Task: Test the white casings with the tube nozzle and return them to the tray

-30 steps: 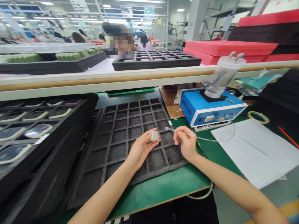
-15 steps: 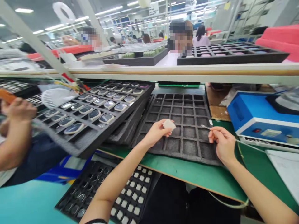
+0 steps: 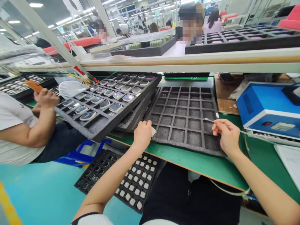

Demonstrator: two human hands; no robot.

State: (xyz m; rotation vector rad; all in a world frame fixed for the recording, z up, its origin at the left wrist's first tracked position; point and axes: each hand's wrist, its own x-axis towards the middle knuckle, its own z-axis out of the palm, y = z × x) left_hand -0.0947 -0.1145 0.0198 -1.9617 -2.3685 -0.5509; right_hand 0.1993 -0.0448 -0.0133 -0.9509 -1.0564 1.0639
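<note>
My left hand [image 3: 142, 134] is closed around a small whitish squarish piece [image 3: 153, 132], most of it hidden by the fingers. It hovers by the near left corner of a black foam tray [image 3: 177, 136] divided into square compartments. Over that tray's right side, my right hand [image 3: 226, 136] pinches a thin tool [image 3: 210, 120] with a pale tip pointing left. A light cord or tube [image 3: 255, 137] trails from this hand to the right. Left of my left hand, a tilted black tray [image 3: 97, 129] bears rows of glossy, rounded-square, watch-like parts [image 3: 115, 107].
Below the bench edge stands another tray [image 3: 112, 178] with white pieces and dark parts. A blue machine [image 3: 269, 109] is at the right, beside white paper [image 3: 289, 164]. On the left, a co-worker's hand [image 3: 48, 98] holds an orange object [image 3: 34, 85]. A rail [image 3: 168, 67] crosses behind the trays.
My left hand has moved left with the whitish piece, from above the foam tray to its left corner, and turned knuckles up. My right hand keeps its pinch. The view has shifted left.
</note>
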